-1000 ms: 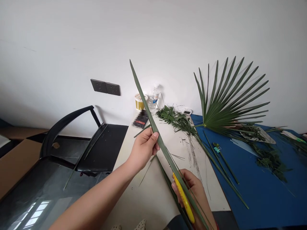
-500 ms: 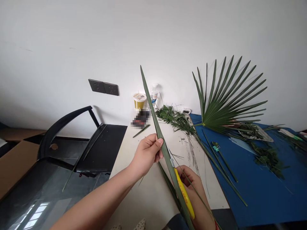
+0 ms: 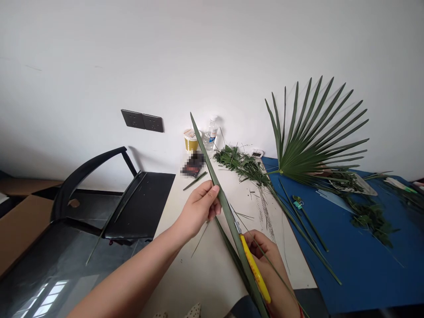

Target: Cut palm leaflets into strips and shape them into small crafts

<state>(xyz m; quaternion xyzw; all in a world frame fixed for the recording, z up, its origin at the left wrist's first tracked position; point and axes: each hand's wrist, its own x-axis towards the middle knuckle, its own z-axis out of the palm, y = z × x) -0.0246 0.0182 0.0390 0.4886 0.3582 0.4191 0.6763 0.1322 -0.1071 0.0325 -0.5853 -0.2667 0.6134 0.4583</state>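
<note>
My left hand point(image 3: 202, 202) pinches a long green palm leaf strip point(image 3: 226, 207) between thumb and fingers, partway along it. The strip's pointed tip rises up and to the left, and its lower end runs down past my right hand. Closed round a pair of yellow-handled scissors point(image 3: 255, 269), my right hand point(image 3: 265, 251) is just right of the strip. The metal blades lie along the strip's right edge, partly hidden behind it. A thin green sliver trails across my right wrist. Below the strip, a second darker length of leaf point(image 3: 232, 251) slants down over the white table point(image 3: 195, 282).
A fan palm leaf point(image 3: 308, 145) stands at the back right over a blue table point(image 3: 318, 287). Leaf scraps point(image 3: 241, 163), a tub point(image 3: 191, 140) and a plastic bottle point(image 3: 211, 132) are at the back. A black chair point(image 3: 139, 207) stands left; cut stems point(image 3: 308, 243) lie right.
The leaf strip's tip has dropped lower and slightly left. My left hand has shifted a little left and up with it. My right hand and the scissors have hardly moved.
</note>
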